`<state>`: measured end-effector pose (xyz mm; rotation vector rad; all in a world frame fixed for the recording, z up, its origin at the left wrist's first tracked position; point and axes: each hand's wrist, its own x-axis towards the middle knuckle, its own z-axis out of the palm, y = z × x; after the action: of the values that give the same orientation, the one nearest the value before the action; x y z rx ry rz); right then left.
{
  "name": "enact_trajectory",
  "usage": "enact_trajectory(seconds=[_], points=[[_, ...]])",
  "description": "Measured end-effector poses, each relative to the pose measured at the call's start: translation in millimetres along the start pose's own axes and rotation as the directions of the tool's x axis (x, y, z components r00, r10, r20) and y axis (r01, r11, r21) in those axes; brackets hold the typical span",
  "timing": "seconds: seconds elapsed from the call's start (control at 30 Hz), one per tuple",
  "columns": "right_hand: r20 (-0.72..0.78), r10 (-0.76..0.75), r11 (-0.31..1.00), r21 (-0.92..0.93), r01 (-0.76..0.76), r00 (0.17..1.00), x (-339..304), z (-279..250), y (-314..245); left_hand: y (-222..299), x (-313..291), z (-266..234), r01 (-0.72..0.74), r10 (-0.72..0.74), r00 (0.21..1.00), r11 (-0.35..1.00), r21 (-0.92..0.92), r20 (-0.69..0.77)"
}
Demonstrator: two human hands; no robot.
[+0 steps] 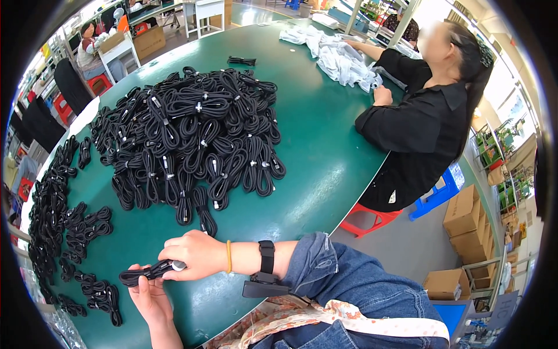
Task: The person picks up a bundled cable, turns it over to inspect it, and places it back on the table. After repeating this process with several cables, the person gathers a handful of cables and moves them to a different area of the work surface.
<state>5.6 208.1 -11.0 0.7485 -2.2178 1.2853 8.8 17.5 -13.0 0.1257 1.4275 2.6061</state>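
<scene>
- The black cable bundle (135, 277) is held over the near part of the desk (308, 200), left of the near edge's middle; whether it touches the surface I cannot tell.
- Fingers of the right hand (196, 256) are clamped on its right end, beside a pale end piece (178, 266); thumb and fingers of the left hand (152, 299) pinch it from below, nearer the looped end.
- It should be light, the loops springy but soft, hardly slippery; the pale end is likely the stiffest, most delicate part, so the bound middle seems the best hold.
- The big heap (192, 131) lies just beyond the right hand, and loose bundles (49, 209) line the left edge, so sideways room is tight.
- Open surface runs right of the heap towards the co-worker (424, 116) at the right edge.
</scene>
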Motion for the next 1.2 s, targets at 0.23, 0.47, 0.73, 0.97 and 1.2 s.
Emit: enact_trajectory(seconds=[0.23, 0.47, 0.73, 0.97, 1.2], points=[[-0.026, 0.007, 1.000, -0.014, -0.008, 1.000, 0.2, 4.0, 0.9, -5.2, 2.7, -7.9, -0.049, 0.049, 0.999, 0.998, -0.025, -0.001], [-0.080, 0.013, 1.000, 0.001, -0.013, 0.997, 1.1, 0.9, -0.9, -1.5, 4.3, 2.1, -0.070, 0.070, 0.998, 0.998, -0.003, -0.005], [-0.101, -0.080, 0.991, -0.118, 0.068, 0.992, -0.1, -3.6, -4.4, 0.1, 6.0, 1.7, -0.113, 0.109, 0.990, 0.993, 0.043, 0.088], [-0.139, -0.083, 0.989, -0.136, 0.064, 0.987, 1.0, -4.9, -3.4, -7.2, 3.6, 8.5, -0.255, 0.247, 0.967, 0.950, 0.180, 0.061], [-0.143, -0.046, 0.990, -0.138, 0.026, 0.989, 1.2, -4.9, -6.0, -14.6, 7.2, -0.9, -0.384, 0.375, 0.922, 0.851, 0.359, 0.098]])
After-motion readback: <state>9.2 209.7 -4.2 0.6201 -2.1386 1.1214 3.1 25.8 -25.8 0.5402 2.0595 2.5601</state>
